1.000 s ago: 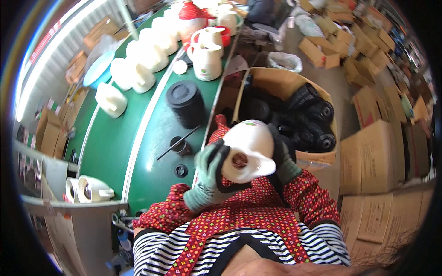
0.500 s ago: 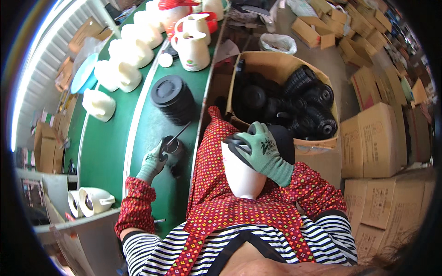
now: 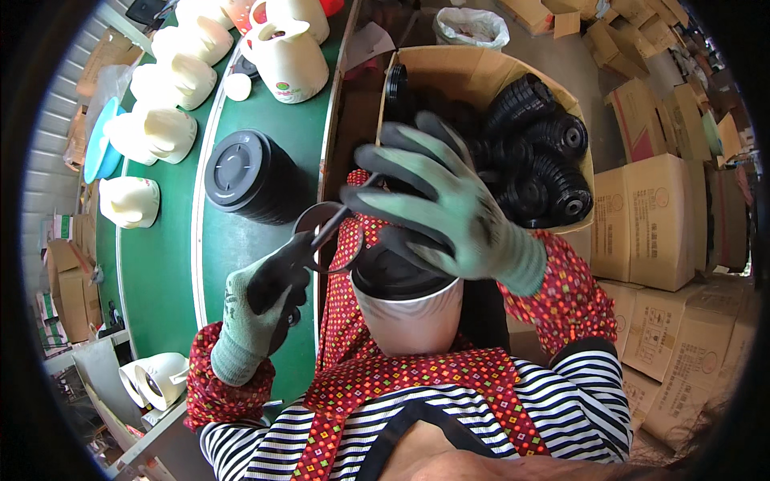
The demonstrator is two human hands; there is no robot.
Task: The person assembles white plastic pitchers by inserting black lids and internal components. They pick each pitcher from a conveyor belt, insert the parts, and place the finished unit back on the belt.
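A white pot body [image 3: 409, 321] stands in my lap, with a ridged black round cap [image 3: 397, 272] on its upper end. My left hand [image 3: 269, 297], in a green and black glove, is closed around a dark ring-shaped tool [image 3: 357, 255] with a rod [image 3: 330, 227] across it. The ring is held just above and left of the cap. My right hand [image 3: 449, 204], gloved alike, hovers over the cap with fingers spread. Its fingertips reach close to the rod's upper end; whether they touch cannot be told. The thumb lies over the cap's edge.
A stack of black round caps [image 3: 253, 176] stands on the green bench [image 3: 168, 264] to the left, near several cream jugs [image 3: 289, 60]. Beyond my lap, an open carton [image 3: 481, 60] holds many black ridged parts. Large cartons [image 3: 646, 224] are piled at the right.
My left hand has lifted the ring-shaped tool off the bench and brought it right, over my lap. My right hand has opened from its grip at the pot's top, where the black cap now sits.
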